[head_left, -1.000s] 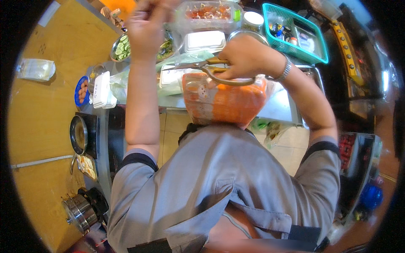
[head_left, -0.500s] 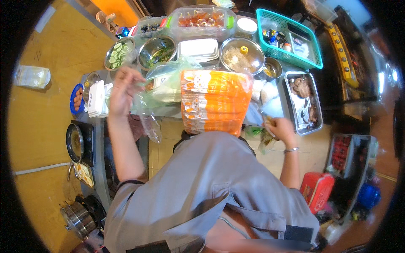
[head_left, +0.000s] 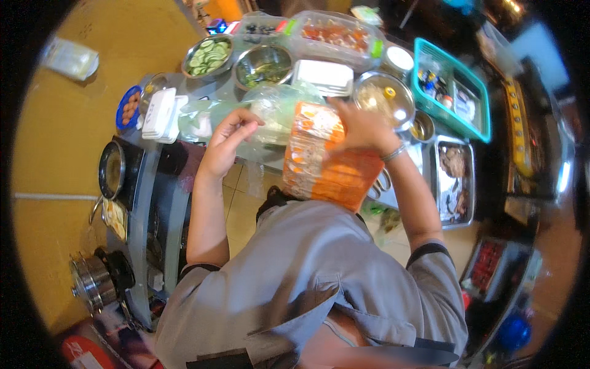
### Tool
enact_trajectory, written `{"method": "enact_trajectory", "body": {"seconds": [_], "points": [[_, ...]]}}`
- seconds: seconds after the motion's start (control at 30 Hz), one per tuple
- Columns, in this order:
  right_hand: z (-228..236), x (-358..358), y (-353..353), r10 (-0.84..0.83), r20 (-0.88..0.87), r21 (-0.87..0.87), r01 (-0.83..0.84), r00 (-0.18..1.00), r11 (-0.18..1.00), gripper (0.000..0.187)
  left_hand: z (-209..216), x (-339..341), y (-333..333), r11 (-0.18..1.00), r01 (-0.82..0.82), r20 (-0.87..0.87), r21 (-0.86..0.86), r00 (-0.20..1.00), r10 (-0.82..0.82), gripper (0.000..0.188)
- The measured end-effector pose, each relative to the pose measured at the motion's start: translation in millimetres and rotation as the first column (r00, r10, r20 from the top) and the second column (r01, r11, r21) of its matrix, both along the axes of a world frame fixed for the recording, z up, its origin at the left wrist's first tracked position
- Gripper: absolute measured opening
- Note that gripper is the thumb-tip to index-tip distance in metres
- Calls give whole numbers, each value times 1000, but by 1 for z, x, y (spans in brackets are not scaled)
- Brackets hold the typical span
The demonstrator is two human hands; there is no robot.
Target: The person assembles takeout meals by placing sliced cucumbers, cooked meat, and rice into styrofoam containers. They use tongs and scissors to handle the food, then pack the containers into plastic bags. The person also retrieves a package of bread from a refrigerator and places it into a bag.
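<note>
The orange packet (head_left: 329,163) is glossy printed plastic film. Far left, the bowl of cucumber slices (head_left: 207,56) is shiny polished metal. The teal basket (head_left: 452,92), far right, is smooth plastic. The near grey shirt (head_left: 307,283) is matt cloth.

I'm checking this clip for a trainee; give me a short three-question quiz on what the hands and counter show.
1. True or false: the right hand rests on the orange-printed plastic packet.
2. What fills the round steel bowl at the counter's far left corner? A) cucumber slices B) eggs C) noodles
3. Which hand touches the clear plastic bag?

Key: 1. True: it grips the packet's top edge. 2. A. 3. The left hand, fingers curled at the bag's edge.
</note>
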State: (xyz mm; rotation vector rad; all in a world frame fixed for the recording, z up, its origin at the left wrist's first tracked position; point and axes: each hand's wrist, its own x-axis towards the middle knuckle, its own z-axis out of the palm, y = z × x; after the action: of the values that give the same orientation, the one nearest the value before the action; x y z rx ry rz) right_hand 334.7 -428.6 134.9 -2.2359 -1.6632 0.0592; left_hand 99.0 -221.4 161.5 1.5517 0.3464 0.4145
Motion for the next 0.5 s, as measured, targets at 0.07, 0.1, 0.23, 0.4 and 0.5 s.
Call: {"method": "enact_trajectory", "body": {"seconds": [0.07, 0.1, 0.23, 0.4, 0.5], "points": [[-16, -5, 13, 6, -184, -371, -75, 983, 926, 125, 22, -17, 7, 996, -43, 79, 76, 996, 37, 6], [-24, -6, 8, 6, -174, -288, -57, 985, 956, 122, 33, -32, 21, 997, -38, 98, 71, 995, 31, 8], [12, -52, -8, 28, -141, -170, -52, 990, 984, 82, 87, -64, 112, 907, -420, 255, 2, 878, 406, 18], [30, -97, -11, -12, -81, -235, -7, 997, 972, 62, 83, -47, 316, 694, -692, 330, 197, 714, 618, 20], [44, -121, 3, -130, -65, -333, 102, 989, 937, 59, 18, -11, 460, 755, -613, 240, 234, 789, 566, 19]]}}
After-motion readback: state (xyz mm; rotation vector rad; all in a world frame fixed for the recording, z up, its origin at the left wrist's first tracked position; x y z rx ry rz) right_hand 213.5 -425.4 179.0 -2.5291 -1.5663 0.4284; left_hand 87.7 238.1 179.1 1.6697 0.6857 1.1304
